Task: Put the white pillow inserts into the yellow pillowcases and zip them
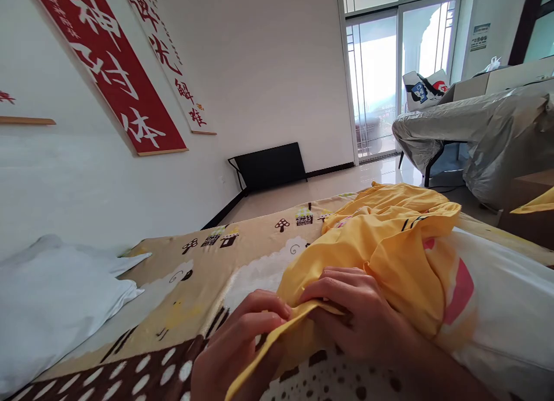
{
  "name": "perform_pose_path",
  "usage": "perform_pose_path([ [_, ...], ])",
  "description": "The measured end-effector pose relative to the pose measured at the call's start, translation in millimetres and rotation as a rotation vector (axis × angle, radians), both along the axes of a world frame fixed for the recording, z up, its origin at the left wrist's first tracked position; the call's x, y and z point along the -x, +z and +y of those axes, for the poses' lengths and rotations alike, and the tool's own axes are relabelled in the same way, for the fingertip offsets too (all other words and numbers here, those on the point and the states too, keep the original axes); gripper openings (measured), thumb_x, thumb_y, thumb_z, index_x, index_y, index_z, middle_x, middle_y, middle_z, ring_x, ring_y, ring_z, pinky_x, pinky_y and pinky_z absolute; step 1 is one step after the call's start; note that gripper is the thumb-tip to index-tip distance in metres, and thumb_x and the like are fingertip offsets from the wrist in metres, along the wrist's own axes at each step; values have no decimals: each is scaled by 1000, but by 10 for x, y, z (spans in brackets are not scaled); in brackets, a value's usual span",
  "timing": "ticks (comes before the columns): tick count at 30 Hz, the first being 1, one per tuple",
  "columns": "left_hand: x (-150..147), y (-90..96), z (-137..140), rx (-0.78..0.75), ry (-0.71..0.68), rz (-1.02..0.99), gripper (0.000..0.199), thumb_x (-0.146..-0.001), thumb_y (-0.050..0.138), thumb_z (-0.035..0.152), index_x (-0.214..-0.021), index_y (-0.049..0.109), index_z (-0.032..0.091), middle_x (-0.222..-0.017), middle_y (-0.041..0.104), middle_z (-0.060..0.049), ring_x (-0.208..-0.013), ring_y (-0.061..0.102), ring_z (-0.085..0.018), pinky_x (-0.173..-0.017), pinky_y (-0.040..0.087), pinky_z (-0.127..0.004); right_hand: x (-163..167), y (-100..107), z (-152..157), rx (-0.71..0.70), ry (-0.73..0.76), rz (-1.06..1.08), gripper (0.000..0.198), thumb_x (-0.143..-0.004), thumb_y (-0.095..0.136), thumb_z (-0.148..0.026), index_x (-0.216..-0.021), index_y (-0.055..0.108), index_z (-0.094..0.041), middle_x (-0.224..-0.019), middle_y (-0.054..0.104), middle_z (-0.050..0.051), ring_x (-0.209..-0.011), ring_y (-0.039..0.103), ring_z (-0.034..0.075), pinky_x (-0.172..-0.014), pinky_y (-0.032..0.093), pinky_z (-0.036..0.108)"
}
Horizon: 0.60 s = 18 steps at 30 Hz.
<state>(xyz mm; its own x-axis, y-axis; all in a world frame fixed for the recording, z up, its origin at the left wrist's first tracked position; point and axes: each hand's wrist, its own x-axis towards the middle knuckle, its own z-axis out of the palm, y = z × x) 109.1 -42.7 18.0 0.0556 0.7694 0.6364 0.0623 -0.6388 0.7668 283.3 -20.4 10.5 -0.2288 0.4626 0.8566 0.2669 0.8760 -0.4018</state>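
A yellow pillowcase (pixel 333 248) with pink patches lies bunched on a patterned bed cover (pixel 242 251). Its right part is drawn over the end of a white pillow (pixel 511 291). My left hand (pixel 242 337) pinches the near edge of the yellow cloth between thumb and fingers. Close beside it, my right hand (pixel 350 308) grips the same edge, its fingers curled over the fabric. Both thumbs are partly hidden by the cloth.
Another white pillow (pixel 56 308) lies at the left. A black folded panel (pixel 272 165) leans by the wall. At the right stands a plastic-covered table (pixel 459 118) with boxes on it, near a glass sliding door (pixel 376 89). Red and white scrolls (pixel 116 72) hang left.
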Motion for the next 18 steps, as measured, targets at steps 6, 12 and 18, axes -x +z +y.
perform_pose_path([
  [6,219,18,128,247,-135,-68,44,-77,57,59,-70,70,18,-72,67,-10,-72,62,-24,-66,52,-31,6,-21,22,17,0,4,10,-89,53,-18,-92,63,-19,-79,65,1,-73,58,11,-69,44,21],
  [12,61,50,116,443,-65,86,32,-64,76,46,-73,65,17,-68,60,-2,-63,50,-14,-55,40,-21,28,-25,30,13,-3,-14,8,-88,56,-17,-90,63,-17,-76,64,1,-71,56,10,-68,43,20],
  [18,60,21,141,435,-233,74,27,-76,69,41,-71,58,17,-72,49,-1,-69,45,-13,-62,39,-21,32,-54,57,9,8,-25,12,-90,53,-20,-91,64,-17,-75,63,1,-70,56,10,-67,43,20],
])
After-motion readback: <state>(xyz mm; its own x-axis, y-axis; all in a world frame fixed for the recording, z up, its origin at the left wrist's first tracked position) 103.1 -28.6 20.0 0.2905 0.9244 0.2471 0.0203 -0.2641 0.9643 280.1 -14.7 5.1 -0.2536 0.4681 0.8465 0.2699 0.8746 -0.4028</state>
